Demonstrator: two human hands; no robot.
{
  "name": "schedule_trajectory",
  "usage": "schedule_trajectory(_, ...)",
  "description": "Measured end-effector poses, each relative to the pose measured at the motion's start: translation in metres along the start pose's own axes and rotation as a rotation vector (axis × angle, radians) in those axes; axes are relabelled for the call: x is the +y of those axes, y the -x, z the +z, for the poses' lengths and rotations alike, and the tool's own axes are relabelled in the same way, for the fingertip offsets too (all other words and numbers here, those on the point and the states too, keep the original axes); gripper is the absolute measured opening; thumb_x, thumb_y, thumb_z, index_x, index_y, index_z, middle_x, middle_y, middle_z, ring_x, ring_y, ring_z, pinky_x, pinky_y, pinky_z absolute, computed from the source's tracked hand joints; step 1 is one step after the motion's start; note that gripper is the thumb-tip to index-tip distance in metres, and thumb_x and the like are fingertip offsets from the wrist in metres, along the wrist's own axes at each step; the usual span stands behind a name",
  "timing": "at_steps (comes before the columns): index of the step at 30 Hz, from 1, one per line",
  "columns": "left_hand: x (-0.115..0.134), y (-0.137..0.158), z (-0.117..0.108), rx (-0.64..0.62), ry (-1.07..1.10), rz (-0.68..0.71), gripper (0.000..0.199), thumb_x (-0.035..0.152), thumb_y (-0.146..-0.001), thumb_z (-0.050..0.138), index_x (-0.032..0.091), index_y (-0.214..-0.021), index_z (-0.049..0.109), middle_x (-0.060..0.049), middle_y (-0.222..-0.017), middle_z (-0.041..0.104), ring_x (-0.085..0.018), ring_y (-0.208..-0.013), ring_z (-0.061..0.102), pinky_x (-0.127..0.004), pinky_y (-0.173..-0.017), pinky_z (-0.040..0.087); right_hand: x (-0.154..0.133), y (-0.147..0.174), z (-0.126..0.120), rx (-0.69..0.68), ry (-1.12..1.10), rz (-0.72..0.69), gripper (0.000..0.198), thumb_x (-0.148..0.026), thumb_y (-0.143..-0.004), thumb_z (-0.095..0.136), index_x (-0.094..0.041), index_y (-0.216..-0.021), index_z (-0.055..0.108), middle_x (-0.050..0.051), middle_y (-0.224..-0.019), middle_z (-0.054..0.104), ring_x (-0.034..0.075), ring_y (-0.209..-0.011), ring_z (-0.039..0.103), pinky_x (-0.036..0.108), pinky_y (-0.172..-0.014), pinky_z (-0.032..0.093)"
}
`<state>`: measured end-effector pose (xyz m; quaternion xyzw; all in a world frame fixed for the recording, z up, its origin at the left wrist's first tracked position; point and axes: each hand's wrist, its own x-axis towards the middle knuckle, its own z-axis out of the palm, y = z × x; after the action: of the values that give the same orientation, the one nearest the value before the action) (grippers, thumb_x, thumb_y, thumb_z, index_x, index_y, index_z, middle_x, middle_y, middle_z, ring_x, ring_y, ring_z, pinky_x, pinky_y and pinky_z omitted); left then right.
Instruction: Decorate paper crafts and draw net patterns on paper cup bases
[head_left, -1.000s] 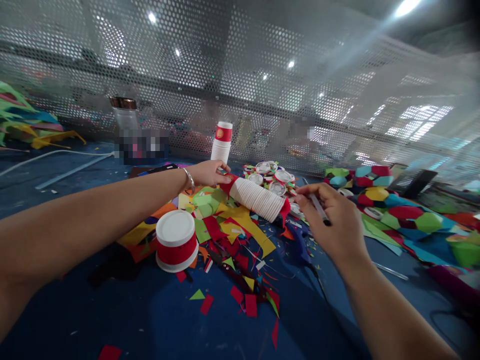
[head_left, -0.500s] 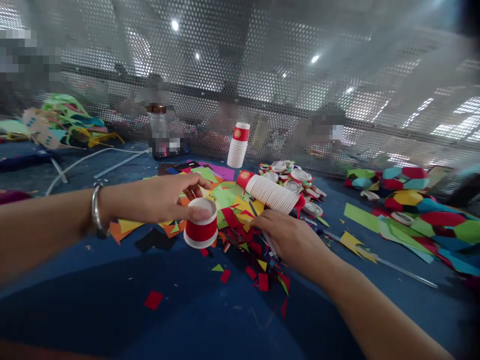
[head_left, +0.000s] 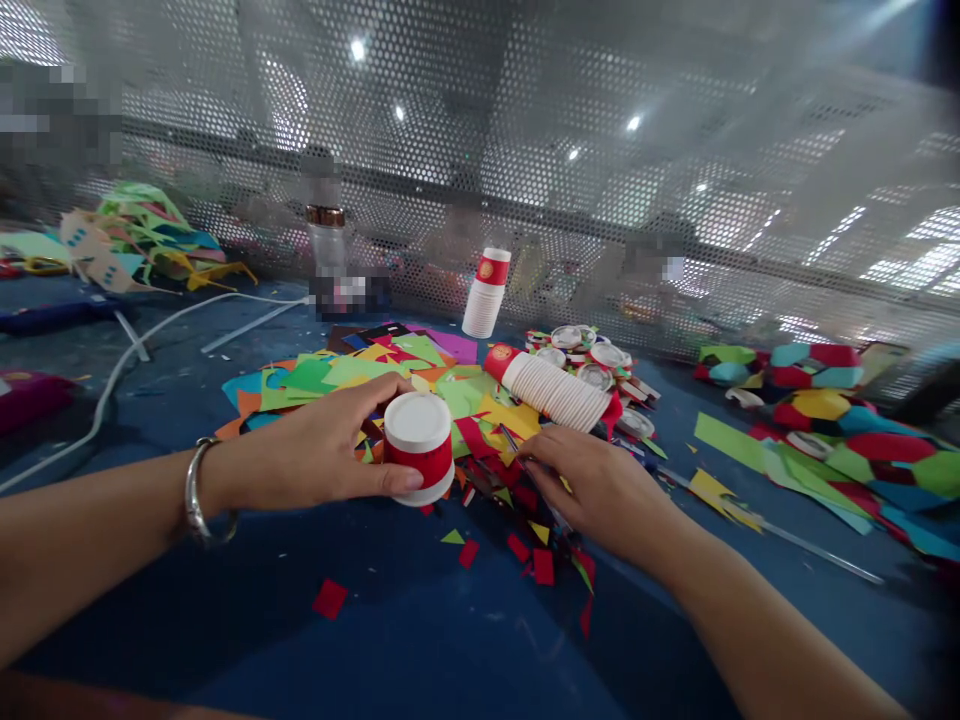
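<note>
My left hand (head_left: pixel 322 445), wearing a silver bangle, grips a red and white paper cup (head_left: pixel 420 465) by its side, thumb across the front. The cup's round white end faces up. My right hand (head_left: pixel 585 475) is closed around a thin grey pointed tool (head_left: pixel 509 436), mostly hidden by the fingers, so its exact kind is unclear. Beneath and between both hands lie red, yellow and green paper scraps (head_left: pixel 484 440). Just beyond my right hand, a stack of paper cups (head_left: pixel 559 392) lies on its side, its near end close to my knuckles.
Behind it stands another cup stack (head_left: pixel 486 300) before a perforated metal screen (head_left: pixel 540 150). Round white-rimmed pieces (head_left: pixel 592 350) are heaped right of centre. Coloured paper shapes (head_left: pixel 862 430) lie right. A white cable (head_left: pixel 124 365) and a bottle (head_left: pixel 328 245) are left on the blue table (head_left: pixel 420 620).
My left thumb has moved from the cup's top to its lower side. The cup is slightly nearer and to the right in view. My right hand stays by the scraps with the grey tool.
</note>
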<state>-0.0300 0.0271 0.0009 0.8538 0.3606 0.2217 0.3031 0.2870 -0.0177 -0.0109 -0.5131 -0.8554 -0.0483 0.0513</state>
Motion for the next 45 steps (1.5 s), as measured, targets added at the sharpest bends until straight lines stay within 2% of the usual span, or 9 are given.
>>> schedule_trajectory(6,-0.005,0.006,0.005,-0.065,0.205,-0.022,0.072,0.054,-0.086,0.079,0.032,-0.146,0.045,-0.006,-0.143,0.062,-0.029,-0.12,0.067,-0.038,-0.094,0.055,0.001,0.0,0.001,0.031,-0.02,0.017,0.018,-0.02,-0.101,0.051,-0.018,-0.103,0.07,0.01,-0.097,0.074,0.028,-0.089,0.072,0.041,-0.075,0.054)
schedule_trajectory(13,0.001,0.006,0.01,-0.014,0.238,-0.001,0.057,0.043,-0.086,0.078,0.029,-0.134,0.05,-0.002,-0.123,0.069,-0.025,-0.106,0.068,-0.034,-0.083,0.055,0.002,0.002,-0.005,0.204,-0.089,0.043,0.023,-0.027,-0.104,0.048,-0.02,-0.107,0.07,0.008,-0.103,0.077,0.023,-0.093,0.072,0.034,-0.08,0.053)
schedule_trajectory(17,0.009,0.007,0.011,0.023,0.206,0.021,0.057,0.031,-0.08,0.081,0.027,-0.128,0.052,-0.001,-0.111,0.068,-0.023,-0.091,0.066,-0.03,-0.069,0.049,0.012,0.003,-0.01,0.322,-0.112,0.13,0.023,-0.03,-0.104,0.051,-0.02,-0.109,0.071,0.007,-0.098,0.076,0.021,-0.084,0.07,0.032,-0.073,0.05)
schedule_trajectory(21,0.007,0.006,0.008,0.07,0.255,0.034,0.052,0.025,-0.081,0.077,0.027,-0.126,0.052,0.002,-0.104,0.068,-0.021,-0.09,0.066,-0.03,-0.072,0.051,0.019,0.002,-0.018,0.371,-0.119,0.205,0.022,-0.031,-0.101,0.054,-0.018,-0.105,0.071,0.007,-0.09,0.075,0.02,-0.072,0.066,0.033,-0.067,0.047)
schedule_trajectory(24,0.002,0.004,0.004,0.126,0.327,0.043,0.047,0.029,-0.08,0.078,0.025,-0.121,0.054,0.001,-0.105,0.068,-0.021,-0.091,0.066,-0.03,-0.073,0.052,0.014,0.004,-0.028,0.304,-0.151,0.216,0.021,-0.03,-0.101,0.054,-0.019,-0.104,0.071,0.005,-0.089,0.075,0.018,-0.07,0.065,0.031,-0.065,0.047)
schedule_trajectory(28,-0.003,0.002,0.002,0.272,0.46,0.029,0.049,0.04,-0.079,0.081,0.023,-0.117,0.054,-0.002,-0.104,0.067,-0.021,-0.088,0.065,-0.031,-0.07,0.053,-0.008,0.008,-0.035,0.096,-0.185,0.155,0.017,-0.031,-0.101,0.055,-0.023,-0.101,0.071,0.0,-0.084,0.075,0.015,-0.066,0.065,0.027,-0.061,0.047)
schedule_trajectory(33,-0.007,-0.004,0.001,0.488,0.602,-0.035,0.049,0.045,-0.085,0.077,0.025,-0.12,0.05,-0.003,-0.108,0.065,-0.017,-0.085,0.066,-0.029,-0.063,0.05,-0.035,0.01,-0.027,-0.102,-0.121,0.088,0.011,-0.025,-0.096,0.062,-0.022,-0.099,0.072,0.005,-0.093,0.076,0.02,-0.078,0.069,0.032,-0.069,0.048)
schedule_trajectory(40,-0.008,-0.007,-0.004,0.479,0.675,-0.021,0.064,0.033,-0.088,0.074,0.033,-0.141,0.037,0.001,-0.092,0.071,-0.019,-0.067,0.072,-0.029,-0.058,0.051,-0.041,0.012,-0.021,-0.144,-0.064,0.139,0.011,-0.029,-0.098,0.062,-0.022,-0.101,0.07,0.007,-0.094,0.075,0.023,-0.079,0.07,0.033,-0.066,0.046)
schedule_trajectory(45,-0.007,-0.008,-0.002,0.516,0.611,0.004,0.055,0.031,-0.086,0.077,0.029,-0.132,0.048,-0.001,-0.1,0.069,-0.018,-0.078,0.073,-0.028,-0.061,0.055,-0.045,0.01,-0.018,-0.131,-0.061,0.115,0.008,-0.025,-0.095,0.061,-0.021,-0.097,0.067,0.006,-0.095,0.072,0.023,-0.082,0.067,0.033,-0.07,0.045)
